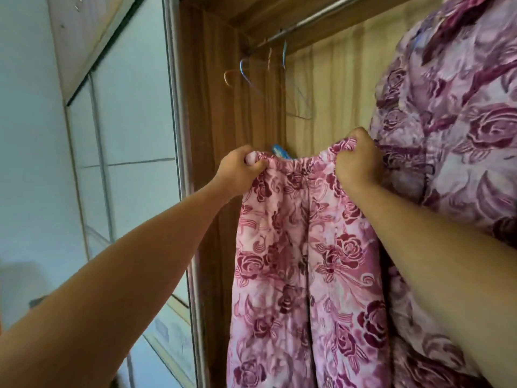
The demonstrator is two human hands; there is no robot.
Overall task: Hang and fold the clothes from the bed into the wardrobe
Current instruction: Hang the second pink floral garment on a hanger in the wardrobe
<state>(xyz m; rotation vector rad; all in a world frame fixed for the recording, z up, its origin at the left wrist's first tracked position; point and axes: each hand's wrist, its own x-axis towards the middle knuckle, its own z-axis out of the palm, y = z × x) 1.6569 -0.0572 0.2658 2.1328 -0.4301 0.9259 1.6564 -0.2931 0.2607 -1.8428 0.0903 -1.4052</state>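
Note:
Pink trousers with a dark rose print (pixel 305 261) hang down in front of the open wardrobe. My left hand (pixel 240 168) grips the left end of their elastic waistband, and my right hand (pixel 359 161) grips the right end, holding the waistband stretched level. A blue object (pixel 281 152), perhaps a hanger or clip, peeks out just behind the waistband. Higher up runs the metal rail (pixel 316 16), with several thin wire hangers (pixel 268 71) hooked on it.
A larger purple rose-print garment (pixel 453 130) hangs on the right, touching my right hand and forearm. The wardrobe's brown side wall (pixel 215 107) and metal door frame (pixel 179 135) stand at the left. Beyond them is a white tiled wall (pixel 56 152).

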